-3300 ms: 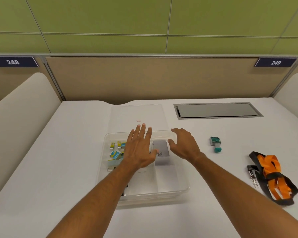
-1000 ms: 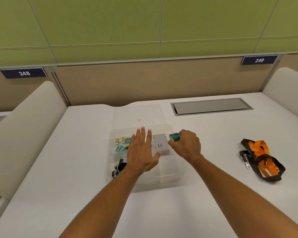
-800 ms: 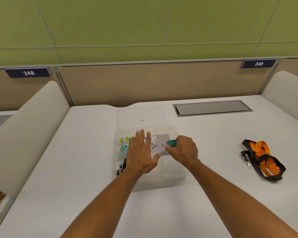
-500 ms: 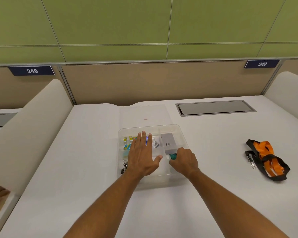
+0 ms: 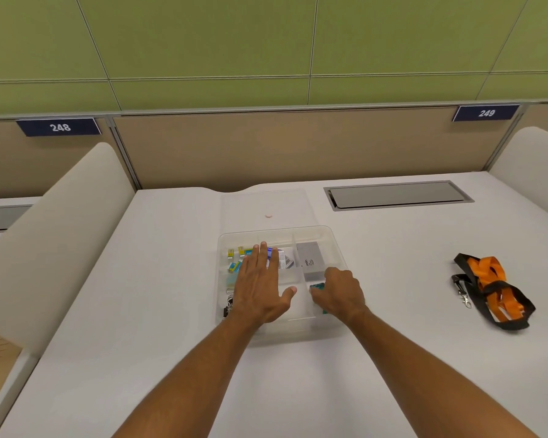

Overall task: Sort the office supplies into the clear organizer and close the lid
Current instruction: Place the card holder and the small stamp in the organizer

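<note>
The clear organizer (image 5: 331, 248) sits mid-table with its lid (image 5: 266, 203) lying flat behind it. My left hand (image 5: 260, 286) lies flat and open over the organizer's left compartments, above small yellow and blue staple boxes (image 5: 236, 259) and black binder clips (image 5: 228, 306). My right hand (image 5: 337, 294) is curled low inside the right front compartment, pinching a small teal stamp (image 5: 317, 286). A grey box (image 5: 310, 262) lies in the right back compartment. An orange and black lanyard (image 5: 491, 290) lies on the table to the right.
A grey cable hatch (image 5: 396, 195) is set into the table at the back right. Beige padded dividers (image 5: 54, 235) flank the desk on both sides, and a tan partition runs along the back.
My right hand picked up the teal stamp from the table, carried it over the organizer, then lowered it toward me into the right front compartment. My left hand stayed flat over the organizer.
</note>
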